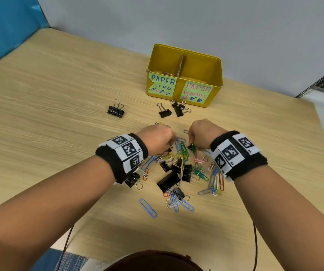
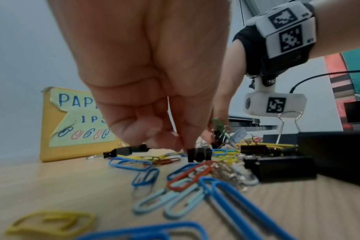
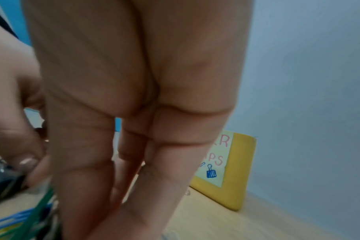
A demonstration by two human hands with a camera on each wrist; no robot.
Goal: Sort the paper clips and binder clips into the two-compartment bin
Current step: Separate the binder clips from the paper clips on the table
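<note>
A yellow bin (image 1: pixel 217 89) stands at the back, split by a cardboard divider (image 1: pixel 181 65); its labels read paper clips on the left and paper clamps on the right. Coloured paper clips and black binder clips lie in a mixed pile (image 1: pixel 176 173) at the table's middle. My left hand (image 1: pixel 168 148) reaches down at the pile's far edge and pinches a small black binder clip (image 2: pixel 198 154). Beside it, my right hand (image 1: pixel 193 145) pinches another small black binder clip (image 1: pixel 190 147) tangled with a green paper clip (image 1: pixel 194 151). Fingers hide both grips in the right wrist view.
Three loose black binder clips lie in front of the bin: one far left (image 1: pixel 116 110), one (image 1: pixel 165 112) nearer, and one (image 1: pixel 178 109) close to the bin wall. A large blue paper clip (image 1: pixel 147 208) lies apart, near the front. Thin cables (image 1: pixel 255 241) hang over the table's front edge.
</note>
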